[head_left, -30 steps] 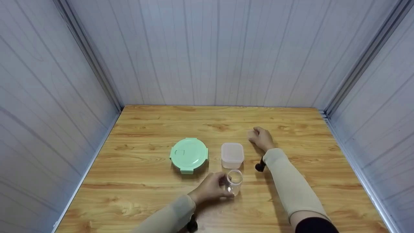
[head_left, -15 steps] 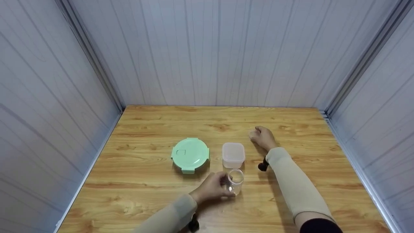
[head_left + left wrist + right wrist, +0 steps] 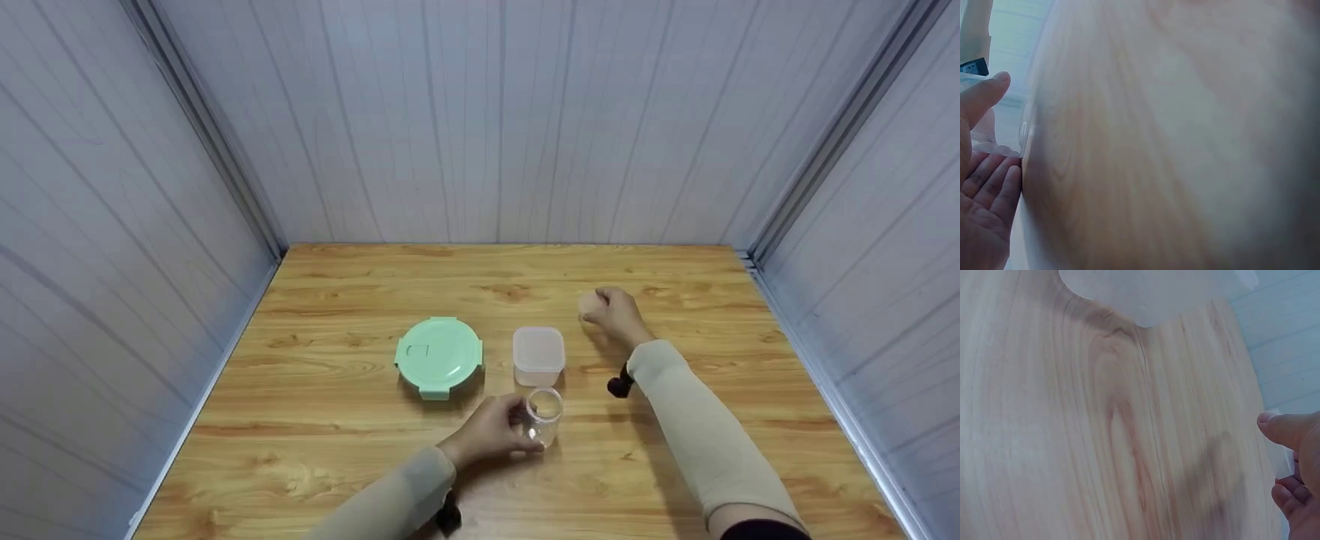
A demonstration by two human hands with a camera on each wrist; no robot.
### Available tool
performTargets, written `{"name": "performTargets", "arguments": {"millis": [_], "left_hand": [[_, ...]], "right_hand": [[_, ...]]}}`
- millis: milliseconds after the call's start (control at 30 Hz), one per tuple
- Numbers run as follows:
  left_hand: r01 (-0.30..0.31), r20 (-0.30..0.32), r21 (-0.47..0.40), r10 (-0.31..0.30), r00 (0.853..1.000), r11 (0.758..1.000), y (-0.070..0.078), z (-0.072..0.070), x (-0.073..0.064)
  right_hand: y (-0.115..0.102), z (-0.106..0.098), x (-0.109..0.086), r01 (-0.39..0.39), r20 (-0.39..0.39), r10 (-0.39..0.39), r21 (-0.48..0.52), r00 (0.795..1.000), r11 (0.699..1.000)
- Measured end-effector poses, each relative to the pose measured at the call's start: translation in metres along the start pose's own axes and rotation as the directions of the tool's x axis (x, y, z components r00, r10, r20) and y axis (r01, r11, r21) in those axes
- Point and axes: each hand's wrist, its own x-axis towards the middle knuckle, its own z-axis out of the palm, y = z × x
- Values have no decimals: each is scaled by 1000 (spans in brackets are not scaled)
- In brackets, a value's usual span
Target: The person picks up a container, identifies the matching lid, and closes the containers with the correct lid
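Note:
In the head view my left hand (image 3: 491, 429) grips a clear round jar (image 3: 544, 429) by its side, thumb and fingers on opposite walls. The jar stands upright with its mouth uncovered. In the left wrist view the thumb and fingers lie around the see-through wall of the jar (image 3: 1002, 126). Farther back on the right, my right hand (image 3: 619, 316) pinches a small, pale translucent piece (image 3: 591, 304) with a rounded outline. The right wrist view shows part of this pale piece (image 3: 1283, 462) between thumb and curled fingers; the rest is hidden.
A translucent square food container (image 3: 538, 352) stands just behind the jar. To its left is a round lunch box with a mint-green clip lid (image 3: 439, 355). Pale panel walls (image 3: 480, 135) close in the wooden table (image 3: 330, 465) at the back and sides.
My right hand has shifted slightly back and right and turned the pale piece, which shows more of its round face. My left hand stays on the jar.

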Motion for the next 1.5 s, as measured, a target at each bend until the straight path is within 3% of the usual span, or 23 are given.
{"name": "performTargets", "arguments": {"millis": [500, 733, 1500], "left_hand": [[18, 10, -8, -18, 1000, 1000, 0, -1, 1], [-6, 6, 7, 6, 1000, 1000, 0, -3, 0], [-10, -7, 31, 11, 1000, 999, 1, 0, 0]], "right_hand": [[-6, -11, -21, 59, -45, -59, -12, 997, 998], [-13, -14, -28, 88, -57, -88, 3, 994, 996], [-35, -16, -66, 144, -49, -144, 0, 988, 990]]}}
